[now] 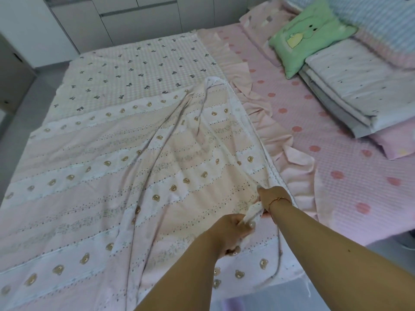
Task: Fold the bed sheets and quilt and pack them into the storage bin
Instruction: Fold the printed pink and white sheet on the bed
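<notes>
- Now both hands pinch one bunched corner of the bear sheet (134, 176): left hand (233, 230), right hand (272, 199)
- sheet spread over bed (336, 158), corner at five o'clock
- pillow (307, 34) at one o'clock

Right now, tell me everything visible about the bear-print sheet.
The bear-print sheet is thin, cotton-like fabric in pink and white stripes with small brown bear faces. It lies spread over the bed, creased, with long ridges running towards the near right edge, where the left hand and right hand pinch it.

Both hands (231, 230) (272, 199) gripping bear-print sheet (112, 176) edge, mid-bed (336, 153).
</notes>
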A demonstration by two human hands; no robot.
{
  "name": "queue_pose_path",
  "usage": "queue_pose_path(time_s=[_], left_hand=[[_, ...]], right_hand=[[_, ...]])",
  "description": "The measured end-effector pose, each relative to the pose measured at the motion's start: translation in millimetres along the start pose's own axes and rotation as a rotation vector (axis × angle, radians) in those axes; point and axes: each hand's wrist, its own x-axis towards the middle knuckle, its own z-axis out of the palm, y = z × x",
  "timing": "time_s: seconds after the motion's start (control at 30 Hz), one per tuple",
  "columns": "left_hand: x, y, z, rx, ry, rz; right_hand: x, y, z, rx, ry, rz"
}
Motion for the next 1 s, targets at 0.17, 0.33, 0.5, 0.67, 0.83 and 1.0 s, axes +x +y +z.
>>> queue_pose_path(time_s=[0.17,0.33,0.5,0.67,0.83,1.0], left_hand=[[-24,-14,41,0.061,0.010,0.027],[-40,-24,88,0.131,-0.042,0.084],[-54,-38,131,0.133,-0.146,0.126],[-56,-53,165,0.133,-0.165,0.073],[-53,-62,210,0.109,-0.124,0.028],[-54,-69,246,0.093,-0.099,0.013]], right_hand=[[-31,45,-26,-0.075,0.094,-0.071],[-51,93,-59,-0.093,0.225,-0.119],[-65,134,-84,-0.138,0.233,-0.088],[-67,172,-99,-0.148,0.211,-0.036],[-63,200,-124,-0.202,0.191,-0.018],[-54,224,-143,-0.202,0.136,-0.032]])
